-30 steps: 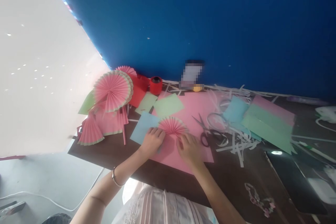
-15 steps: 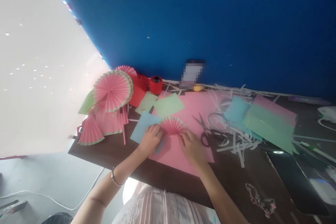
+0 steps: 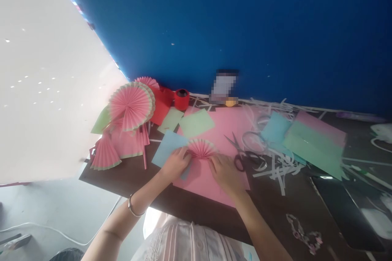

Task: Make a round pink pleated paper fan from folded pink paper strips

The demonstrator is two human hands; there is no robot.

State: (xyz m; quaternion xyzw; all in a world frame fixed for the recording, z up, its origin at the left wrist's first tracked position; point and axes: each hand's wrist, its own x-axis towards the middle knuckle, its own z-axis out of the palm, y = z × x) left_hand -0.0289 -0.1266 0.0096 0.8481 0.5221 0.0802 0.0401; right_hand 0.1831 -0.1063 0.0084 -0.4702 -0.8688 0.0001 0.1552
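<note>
A pleated pink paper fan with a pale green rim is spread between my two hands. My left hand pinches its left end, fingers curled over the edge. At the right end, my right hand grips the lower edge with bent fingers. Beneath the fan lies a large pink sheet, and a light blue sheet is partly under my left hand. Dark-handled scissors rest just right of my right hand. Pale green paper lies beyond the fan.
Finished pink paper fans pile up at the left, near a red tape roll. White paper strips and green and pink sheets lie to the right. A dark phone and a beaded bracelet sit nearer the right front.
The fan's top has dipped slightly toward me and its lower edge looks straighter. Both hands keep hold at its ends, with only a small shift.
</note>
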